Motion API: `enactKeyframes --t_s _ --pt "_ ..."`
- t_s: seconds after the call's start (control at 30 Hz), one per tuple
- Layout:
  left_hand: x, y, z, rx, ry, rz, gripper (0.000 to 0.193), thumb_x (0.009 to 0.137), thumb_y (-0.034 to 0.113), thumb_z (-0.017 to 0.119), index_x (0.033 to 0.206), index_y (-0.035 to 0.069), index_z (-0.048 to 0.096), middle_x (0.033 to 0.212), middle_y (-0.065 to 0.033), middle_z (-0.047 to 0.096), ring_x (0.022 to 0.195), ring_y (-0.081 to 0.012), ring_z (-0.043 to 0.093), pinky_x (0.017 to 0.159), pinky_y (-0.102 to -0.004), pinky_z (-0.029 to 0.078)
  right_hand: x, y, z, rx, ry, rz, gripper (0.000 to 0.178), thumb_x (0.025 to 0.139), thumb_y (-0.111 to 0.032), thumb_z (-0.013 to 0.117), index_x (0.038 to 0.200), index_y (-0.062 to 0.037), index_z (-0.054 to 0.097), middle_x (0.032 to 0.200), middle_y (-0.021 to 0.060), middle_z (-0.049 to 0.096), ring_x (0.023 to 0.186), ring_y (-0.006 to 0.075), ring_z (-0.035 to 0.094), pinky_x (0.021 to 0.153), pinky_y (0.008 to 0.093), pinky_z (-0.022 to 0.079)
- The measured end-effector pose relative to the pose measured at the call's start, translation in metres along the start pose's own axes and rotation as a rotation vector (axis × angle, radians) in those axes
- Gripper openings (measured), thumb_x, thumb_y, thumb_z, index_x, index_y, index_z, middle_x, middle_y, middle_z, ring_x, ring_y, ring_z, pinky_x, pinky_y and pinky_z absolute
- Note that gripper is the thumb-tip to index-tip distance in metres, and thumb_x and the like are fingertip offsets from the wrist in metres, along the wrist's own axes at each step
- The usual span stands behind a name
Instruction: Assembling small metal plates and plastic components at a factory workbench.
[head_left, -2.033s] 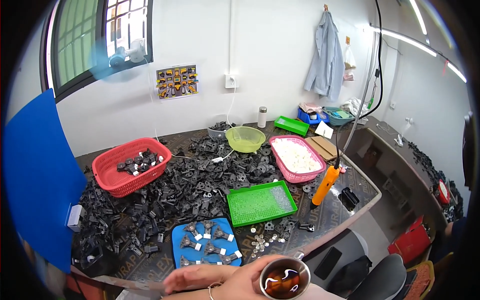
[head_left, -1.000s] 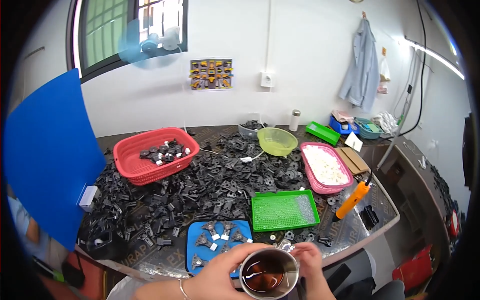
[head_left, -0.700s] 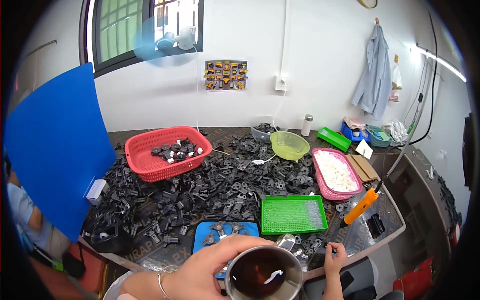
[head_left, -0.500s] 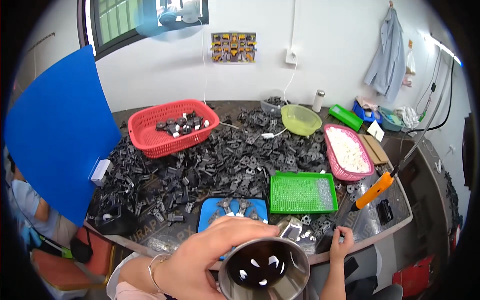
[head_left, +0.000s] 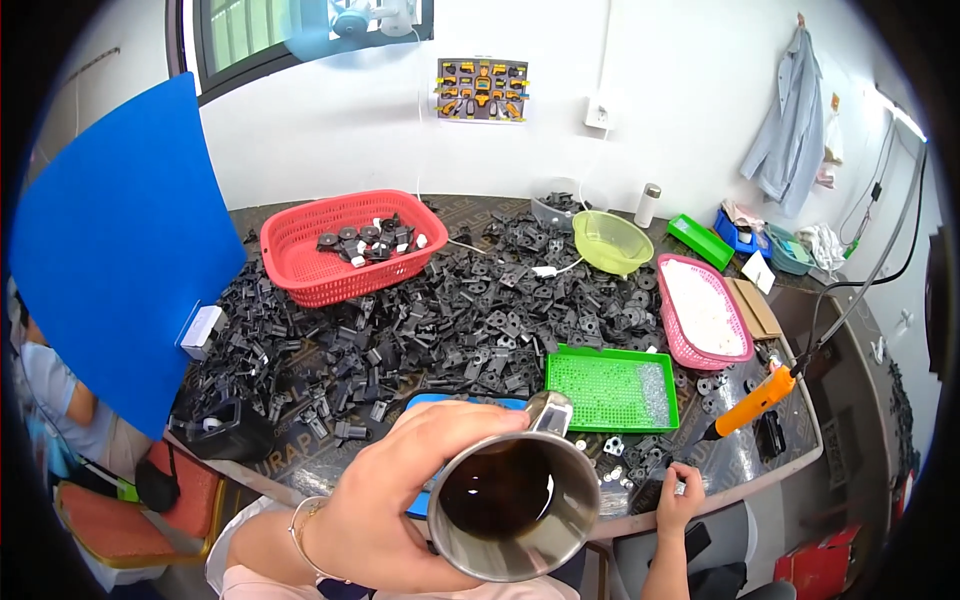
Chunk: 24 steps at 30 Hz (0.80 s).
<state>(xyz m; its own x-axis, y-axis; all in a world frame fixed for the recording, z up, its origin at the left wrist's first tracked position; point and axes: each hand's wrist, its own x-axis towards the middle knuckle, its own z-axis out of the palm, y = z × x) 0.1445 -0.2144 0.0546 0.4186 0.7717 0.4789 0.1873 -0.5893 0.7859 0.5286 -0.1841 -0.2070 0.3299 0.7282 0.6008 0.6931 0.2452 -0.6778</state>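
Over the cluttered table (head_left: 330,445), left hand (head_left: 395,505) holds a steel cup (head_left: 512,505).

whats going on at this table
A person's left hand holds a steel mug of dark drink up close under the camera, tilted toward them. The right hand rests at the table's near edge. Behind it lies a heap of black plastic parts, with a red basket and green tray.

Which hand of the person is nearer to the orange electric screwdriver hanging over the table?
The right hand. It rests at the table's front edge just below-left of the orange electric screwdriver, not touching it. The left hand is farther left, wrapped around a steel mug of dark liquid.
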Motion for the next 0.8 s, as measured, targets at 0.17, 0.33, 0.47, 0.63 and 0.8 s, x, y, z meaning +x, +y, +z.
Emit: enactKeyframes --t_s 0.17,0.33,0.47,0.63,0.8 --pt "-0.002 0.009 -0.002 0.049 -0.004 0.027 0.09 0.053 0.018 0.09 0.127 -0.004 0.045 0.123 -0.0202 0.052 0.115 -0.0307 0.052 0.097 -0.0404 0.041 0.002 -0.005 0.002 -0.014 0.005 -0.045 0.005 0.078 -0.001 0.063 0.081 -0.0002 0.06 0.078 0.0115 0.061 0.075 0.0267 0.059 0.071 0.0342 0.046" --pt "-0.001 0.013 0.035 -0.532 0.452 0.171 0.079 0.062 0.017 0.084 0.127 -0.005 0.046 0.124 -0.0184 0.053 0.116 -0.031 0.051 0.097 -0.0404 0.04 0.004 -0.002 0.004 -0.045 -0.019 -0.047 0.005 0.077 -0.002 0.064 0.08 -0.0004 0.06 0.077 0.0113 0.061 0.074 0.0278 0.059 0.069 0.035 0.045" --pt "0.002 0.049 -0.023 0.12 -0.146 0.199 0.068 0.068 0.02 0.08 0.122 -0.007 0.049 0.12 -0.0211 0.055 0.107 -0.0359 0.054 0.091 -0.0435 0.041 0.003 0.003 0.001 -0.054 -0.014 -0.079 0.004 0.08 -0.002 0.062 0.082 0.0011 0.06 0.078 0.0105 0.061 0.072 0.0208 0.058 0.068 0.0292 0.045" --pt "0.004 0.07 -0.026 0.29 -0.181 0.386 0.06 0.073 0.019 0.076 0.121 -0.006 0.05 0.118 -0.0204 0.057 0.104 -0.0347 0.056 0.089 -0.0435 0.041 0.001 0.004 0.0 -0.034 -0.003 -0.104 0.004 0.079 -0.001 0.062 0.082 0.001 0.06 0.078 0.0109 0.061 0.072 0.0215 0.058 0.067 0.0297 0.046" --pt "-0.006 0.079 -0.017 0.448 -0.041 0.438 0.041 0.079 0.015 0.069 0.115 0.001 0.055 0.113 -0.0177 0.061 0.099 -0.0307 0.059 0.103 -0.0436 0.028 0.0 0.006 0.002 -0.003 -0.01 -0.064 0.005 0.077 -0.002 0.063 0.08 -0.0008 0.06 0.076 0.0112 0.06 0.074 0.0283 0.058 0.069 0.0362 0.045"
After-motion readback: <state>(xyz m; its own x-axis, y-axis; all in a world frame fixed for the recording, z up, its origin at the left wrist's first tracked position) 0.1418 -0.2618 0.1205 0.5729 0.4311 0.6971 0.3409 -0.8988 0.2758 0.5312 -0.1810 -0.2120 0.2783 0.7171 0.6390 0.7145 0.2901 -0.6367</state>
